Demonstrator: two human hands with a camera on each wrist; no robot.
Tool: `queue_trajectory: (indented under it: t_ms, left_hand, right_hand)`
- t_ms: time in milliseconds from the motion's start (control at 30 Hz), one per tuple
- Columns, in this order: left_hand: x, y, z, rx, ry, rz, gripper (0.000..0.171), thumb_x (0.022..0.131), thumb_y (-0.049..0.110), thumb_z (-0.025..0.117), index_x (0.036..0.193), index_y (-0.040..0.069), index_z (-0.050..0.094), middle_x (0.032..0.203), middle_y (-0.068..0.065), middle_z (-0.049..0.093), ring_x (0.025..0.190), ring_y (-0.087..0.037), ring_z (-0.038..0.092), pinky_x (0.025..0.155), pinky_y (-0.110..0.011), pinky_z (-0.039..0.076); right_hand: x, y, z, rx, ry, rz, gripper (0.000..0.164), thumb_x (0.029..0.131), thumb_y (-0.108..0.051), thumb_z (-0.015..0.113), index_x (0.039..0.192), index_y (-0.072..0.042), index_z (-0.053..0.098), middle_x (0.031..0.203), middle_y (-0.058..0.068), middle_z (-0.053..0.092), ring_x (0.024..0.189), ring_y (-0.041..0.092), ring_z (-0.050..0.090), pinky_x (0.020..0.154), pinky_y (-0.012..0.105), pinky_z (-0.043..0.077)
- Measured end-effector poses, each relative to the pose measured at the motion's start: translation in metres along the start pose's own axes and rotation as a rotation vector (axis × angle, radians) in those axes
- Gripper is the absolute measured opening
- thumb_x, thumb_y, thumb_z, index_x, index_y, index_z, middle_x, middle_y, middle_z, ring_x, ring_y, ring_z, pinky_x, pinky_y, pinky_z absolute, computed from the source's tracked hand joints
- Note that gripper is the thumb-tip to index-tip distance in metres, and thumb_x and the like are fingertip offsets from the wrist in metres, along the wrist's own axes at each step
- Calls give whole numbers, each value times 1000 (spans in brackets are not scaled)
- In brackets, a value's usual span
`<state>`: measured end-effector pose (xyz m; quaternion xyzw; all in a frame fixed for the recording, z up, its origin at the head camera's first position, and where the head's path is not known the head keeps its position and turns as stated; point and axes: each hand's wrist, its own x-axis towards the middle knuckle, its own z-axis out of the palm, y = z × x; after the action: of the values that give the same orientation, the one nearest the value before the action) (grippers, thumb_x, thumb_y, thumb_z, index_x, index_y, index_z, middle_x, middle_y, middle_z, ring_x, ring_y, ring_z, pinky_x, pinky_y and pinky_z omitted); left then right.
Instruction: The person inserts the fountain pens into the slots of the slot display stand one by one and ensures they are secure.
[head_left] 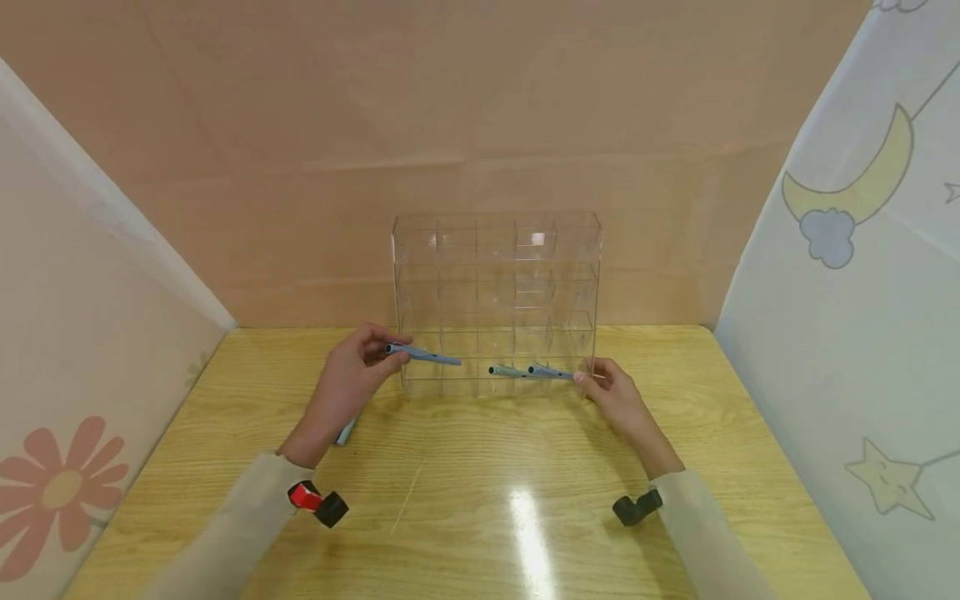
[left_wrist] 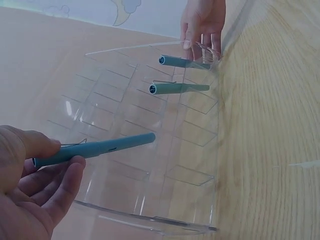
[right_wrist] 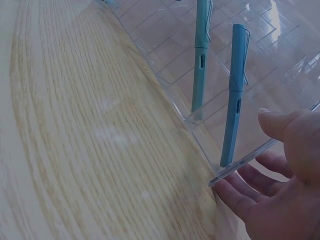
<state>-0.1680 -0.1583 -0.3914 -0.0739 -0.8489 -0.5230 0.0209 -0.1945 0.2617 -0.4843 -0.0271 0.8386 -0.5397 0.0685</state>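
My left hand (head_left: 356,371) pinches a blue pen (left_wrist: 95,150) near its clip end, between thumb and fingers. The pen points right, in front of the lower left of a clear acrylic display rack (head_left: 495,329). This rack stands upright on the table, divided into small compartments. At its lower right side edge, my right hand (head_left: 618,392) grips the side panel, thumb in front and fingers behind. Inside the bottom row lean a green pen (right_wrist: 200,65) and, closer to the right hand, another blue pen (right_wrist: 235,95).
On the wooden table (head_left: 450,500), a further light-blue pen (head_left: 347,431) lies partly hidden beneath the left wrist. A peach-coloured backdrop (head_left: 465,125) rises behind the rack, with printed cloth walls (head_left: 847,333) at both sides.
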Motion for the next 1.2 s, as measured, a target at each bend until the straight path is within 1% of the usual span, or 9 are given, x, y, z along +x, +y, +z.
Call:
queue_trajectory:
  t_ms: [133,233,400,533,767,867,933,1033,1200]
  left_hand:
    - [0,-3,5,-46,-15,-2,25,104,19,72,127,9,68,131,-11,77,119,-29,74,93,-25,61]
    - [1,-5,9,-66,-21,1,25,103,17,72,127,9,68,130,-12,76,120,-29,74,92,-22,61]
    - [3,-7,15,-55,-14,10,25,103,18,73,125,9,68,129,-11,77,118,-28,74,92,-24,61]
    - [5,-9,20,-43,-8,4,24,102,19,74,124,10,68,129,-10,77,116,-28,75,90,-25,62]
    - [6,-11,30,-90,-27,0,27,103,22,74,126,11,67,134,-10,75,120,-26,73,93,-27,62]
    - [6,-12,36,-91,-24,-2,25,102,22,74,124,12,67,132,-6,76,118,-25,74,93,-30,63]
    - [5,-12,39,-72,-22,-13,23,103,24,74,123,16,68,129,-3,76,116,-22,74,93,-34,63]
    - [5,-12,43,-75,-31,-26,22,103,25,73,124,19,67,129,-1,75,117,-21,74,94,-38,63]
    - [7,-14,51,-101,-48,-29,23,104,20,72,125,13,67,131,-6,73,115,-23,73,91,-33,62]
  right_hand:
    - [0,1,1,-2,0,1,67,111,-38,57,158,5,36,164,31,40,150,51,46,115,55,51]
    - [0,1,1,-2,-1,4,68,111,-38,57,158,5,36,164,31,40,150,50,46,115,56,50]
    - [0,0,0,-6,-4,7,69,111,-40,58,159,5,35,165,30,39,151,49,46,117,57,48]
    - [0,0,0,-6,-3,4,69,111,-40,57,159,5,35,165,30,39,150,49,46,118,58,47]
    - [1,0,1,3,3,-3,67,111,-38,58,158,5,37,164,30,41,149,50,48,118,58,48]
    - [0,0,1,13,-1,0,67,111,-38,58,158,5,36,164,31,40,150,50,47,118,58,47]
    - [-1,0,0,12,-2,1,67,111,-38,58,158,5,36,164,31,39,150,51,46,118,58,47]
    - [0,0,0,3,3,-1,67,111,-38,58,158,5,37,164,30,40,149,50,47,117,56,48]
    - [1,2,0,-1,7,-8,66,111,-38,58,156,6,38,164,30,40,149,50,48,116,56,49]
